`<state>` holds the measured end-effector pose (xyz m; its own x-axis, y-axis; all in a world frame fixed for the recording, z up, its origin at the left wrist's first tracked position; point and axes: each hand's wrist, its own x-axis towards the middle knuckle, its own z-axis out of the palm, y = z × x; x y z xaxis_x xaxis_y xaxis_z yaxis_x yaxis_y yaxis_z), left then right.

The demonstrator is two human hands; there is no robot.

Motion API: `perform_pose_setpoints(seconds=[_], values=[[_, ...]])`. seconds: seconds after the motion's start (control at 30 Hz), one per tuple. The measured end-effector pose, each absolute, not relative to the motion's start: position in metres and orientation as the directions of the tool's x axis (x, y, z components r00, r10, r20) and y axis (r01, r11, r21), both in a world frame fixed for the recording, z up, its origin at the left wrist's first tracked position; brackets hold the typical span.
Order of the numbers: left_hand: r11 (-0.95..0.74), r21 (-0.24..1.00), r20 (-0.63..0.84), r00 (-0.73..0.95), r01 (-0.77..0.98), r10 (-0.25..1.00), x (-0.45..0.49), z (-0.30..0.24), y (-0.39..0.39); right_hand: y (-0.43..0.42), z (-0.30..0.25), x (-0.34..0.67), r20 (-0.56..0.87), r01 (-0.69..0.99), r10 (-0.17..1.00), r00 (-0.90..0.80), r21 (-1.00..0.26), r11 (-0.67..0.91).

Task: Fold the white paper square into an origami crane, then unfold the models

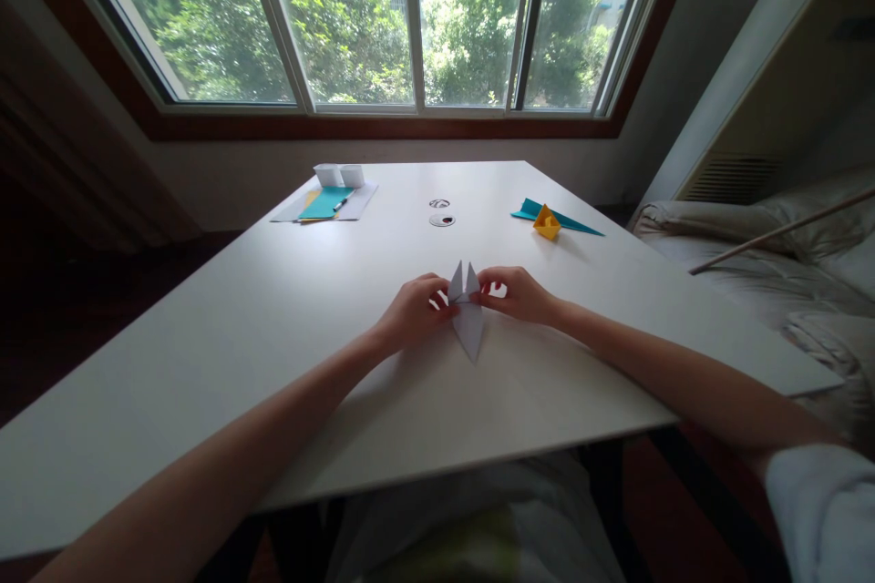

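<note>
A folded white paper shape (pixel 468 321) with two upright points and a long tip towards me lies on the white table (pixel 273 328). My left hand (pixel 412 312) pinches its left side, fingers curled. On the other side my right hand (pixel 516 292) pinches the right edge near the points. Both hands rest on the tabletop at its middle.
A yellow folded paper piece (pixel 547 221) sits on a teal folded paper (pixel 571 220) at the back right. Teal and yellow sheets with a pen (pixel 325 202) and two small white cups (pixel 339 174) lie at the back left. Two small round items (pixel 441 219) are mid-table. A bed stands at the right.
</note>
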<state>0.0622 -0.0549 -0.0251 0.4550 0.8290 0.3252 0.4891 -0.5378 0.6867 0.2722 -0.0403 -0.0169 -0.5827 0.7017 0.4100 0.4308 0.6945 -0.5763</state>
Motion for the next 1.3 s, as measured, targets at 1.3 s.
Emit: perform_pose_setpoints(seconds=[1.3], values=[[-0.568, 0.715, 0.412, 0.41, 0.409, 0.814, 0.075, -0.008, -0.054, -0.05, 0.005, 0.275, 0.707, 0.312, 0.483, -0.516, -0.37, 0.875]])
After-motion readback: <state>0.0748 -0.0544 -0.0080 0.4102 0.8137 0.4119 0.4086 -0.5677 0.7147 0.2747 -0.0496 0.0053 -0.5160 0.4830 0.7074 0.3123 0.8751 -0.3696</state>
